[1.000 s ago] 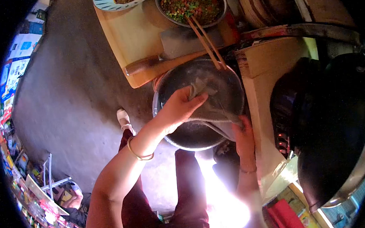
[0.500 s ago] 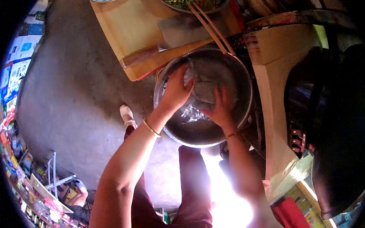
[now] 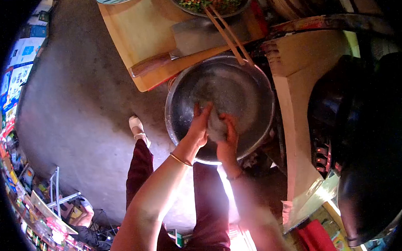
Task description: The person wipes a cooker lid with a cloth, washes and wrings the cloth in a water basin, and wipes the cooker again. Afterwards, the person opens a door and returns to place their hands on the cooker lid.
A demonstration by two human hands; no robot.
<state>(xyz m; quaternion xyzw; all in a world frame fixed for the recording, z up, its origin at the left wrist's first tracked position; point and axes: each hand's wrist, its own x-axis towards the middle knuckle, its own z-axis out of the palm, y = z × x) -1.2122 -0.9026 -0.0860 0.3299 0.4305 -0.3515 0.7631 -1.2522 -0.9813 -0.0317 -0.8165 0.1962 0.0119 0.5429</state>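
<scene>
A round metal basin (image 3: 251, 96) with water in the bottom sits in front of me. Over its near side, my left hand (image 3: 200, 126) and my right hand (image 3: 228, 137) face each other, fingers curled. Between them they squeeze a wet grey cloth (image 3: 216, 125), bunched into a small wad. Parts of the cloth are hidden by my fingers, and the right hand is slightly blurred.
Beyond the basin lies a wooden cutting board (image 3: 134, 27), bearing a cleaver (image 3: 192, 38). A bowl of chopped vegetables (image 3: 211, 0) stands there, with chopsticks (image 3: 228, 32) reaching to the basin's far rim. Cardboard (image 3: 295, 121) borders the right side.
Both hands have drawn closer together and nearer to my body. The cloth, spread out low in the basin before, is now gathered up between them.
</scene>
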